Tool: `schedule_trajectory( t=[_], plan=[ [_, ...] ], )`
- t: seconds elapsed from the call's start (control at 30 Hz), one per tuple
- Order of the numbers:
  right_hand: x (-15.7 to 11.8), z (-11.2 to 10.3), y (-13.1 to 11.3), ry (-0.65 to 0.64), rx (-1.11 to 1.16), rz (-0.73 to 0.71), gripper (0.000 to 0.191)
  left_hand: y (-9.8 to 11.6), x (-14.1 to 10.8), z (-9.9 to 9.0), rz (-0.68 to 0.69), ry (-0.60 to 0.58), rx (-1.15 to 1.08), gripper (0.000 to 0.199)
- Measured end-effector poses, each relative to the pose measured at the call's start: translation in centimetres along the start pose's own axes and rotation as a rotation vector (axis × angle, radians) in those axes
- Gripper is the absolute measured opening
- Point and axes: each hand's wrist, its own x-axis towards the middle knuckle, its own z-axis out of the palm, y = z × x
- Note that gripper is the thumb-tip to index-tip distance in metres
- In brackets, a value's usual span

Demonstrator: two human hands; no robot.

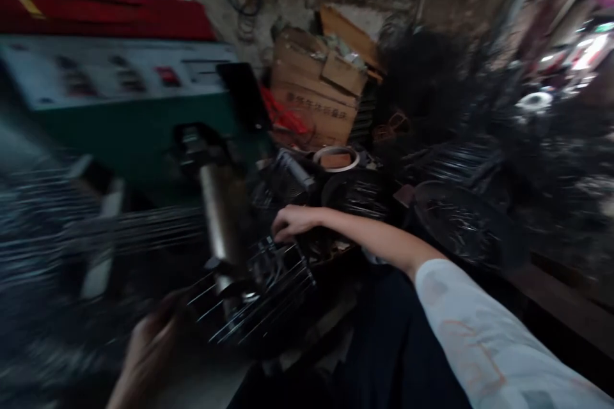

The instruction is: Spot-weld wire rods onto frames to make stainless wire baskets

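A frame of thin metal wires (288, 286) lies low in the middle, under the machine's upright metal cylinder (218, 220). My right hand (296, 222) reaches in from the right above the far end of the wires. Its fingers curl downward and close together; whatever is between them is too dark to make out. At the lower left, my left hand (151, 342) is beside the near end of the wires, its fingers smeared by motion and lost in shadow. Small shiny metal pieces (268, 259) show between the cylinder and my right hand.
A green cabinet (119, 134) with a red top stands behind the machine. Bundled metal rods (144, 223) extend leftward. Beyond my right arm are a dark basin (460, 223) of metal pieces, a black container (359, 195) and a cardboard box (316, 89).
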Motion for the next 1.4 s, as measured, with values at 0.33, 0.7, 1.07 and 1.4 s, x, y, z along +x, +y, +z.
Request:
schedule_trajectory(
  t=[0.33,0.7,1.07,1.4],
  plan=[
    [0.4,1.4,1.7,0.478,-0.222,-0.014,0.026,-1.1,0.0,0.8,0.013,-0.045,-0.372,0.054],
    [5.2,0.1,4.6,-0.021,-0.049,0.151,0.042,0.3,2.7,1.5,-0.072,0.134,-0.273,0.031],
    [-4.4,2.9,8.3,0.304,0.548,0.446,0.062,3.6,-14.3,9.1,-0.566,-0.08,-0.982,0.058],
    [-5.4,5.0,8.4,0.46,0.655,0.444,0.028,12.3,-8.2,14.9,-0.824,0.344,-1.275,0.048]
  ],
)
